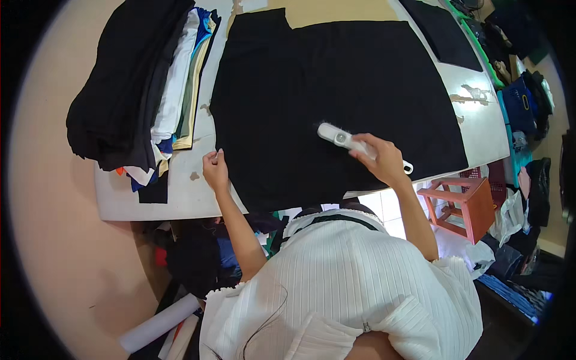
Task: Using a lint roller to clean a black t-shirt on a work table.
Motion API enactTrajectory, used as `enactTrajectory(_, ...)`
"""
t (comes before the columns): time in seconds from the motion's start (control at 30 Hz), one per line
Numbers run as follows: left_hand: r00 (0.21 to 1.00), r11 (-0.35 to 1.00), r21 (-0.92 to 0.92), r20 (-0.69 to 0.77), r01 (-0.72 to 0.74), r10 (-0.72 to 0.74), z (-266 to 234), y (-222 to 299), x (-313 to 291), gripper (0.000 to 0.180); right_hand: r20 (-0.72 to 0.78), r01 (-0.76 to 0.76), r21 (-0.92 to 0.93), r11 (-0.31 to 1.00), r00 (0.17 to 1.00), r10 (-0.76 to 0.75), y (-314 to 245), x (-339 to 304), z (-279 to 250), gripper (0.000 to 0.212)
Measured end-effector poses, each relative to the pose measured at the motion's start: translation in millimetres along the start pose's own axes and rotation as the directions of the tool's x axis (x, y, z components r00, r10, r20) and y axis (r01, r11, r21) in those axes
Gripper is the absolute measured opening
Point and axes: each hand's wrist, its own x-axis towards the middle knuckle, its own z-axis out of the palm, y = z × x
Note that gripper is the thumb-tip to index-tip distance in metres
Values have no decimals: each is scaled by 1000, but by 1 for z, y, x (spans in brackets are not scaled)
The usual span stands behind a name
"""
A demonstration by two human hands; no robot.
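Observation:
A large piece of black cloth [336,78] lies spread flat on the table, its near edge close to my body. My right hand [384,157] is wrapped round a white lint brush [337,137], held over the cloth's lower right part. The brush has a round grey button, and its looped handle end shows beyond my hand. Some fuzz clings about its head. At the cloth's left edge, my left hand [216,171] is closed, with thumb and fingertips pinching the edge.
Folded clothes [129,78], mostly black with white and coloured ones, are stacked on the table's left side. Another black piece [443,33] lies at the far right. Beside the table's right corner stands a reddish stool [468,207]. Paper rolls [159,324] lean at lower left.

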Motion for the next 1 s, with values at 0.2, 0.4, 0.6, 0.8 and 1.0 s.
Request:
enactTrajectory(0.2,999,999,4,6,40,-40,-2,4,-2,29,257,86,-65,994,964,-67,-10,-31,15,31)
enactTrajectory(0.4,998,998,-55,59,24,-21,-1,-3,2,31,488,-8,72,997,872,-29,-10,-24,-1,32)
enactTrajectory(0.6,983,983,-184,183,29,5,-6,-15,12,31,532,-17,153,988,844,-68,-45,11,30,30)
enactTrajectory(0.8,964,982,-179,246,-56,100,-8,-37,26,30,605,-25,208,978,789,-109,-57,39,72,31)
enactTrajectory(1.0,948,998,-39,315,-40,51,-18,-6,25,29,-347,-166,124,978,916,200,45,76,11,22)
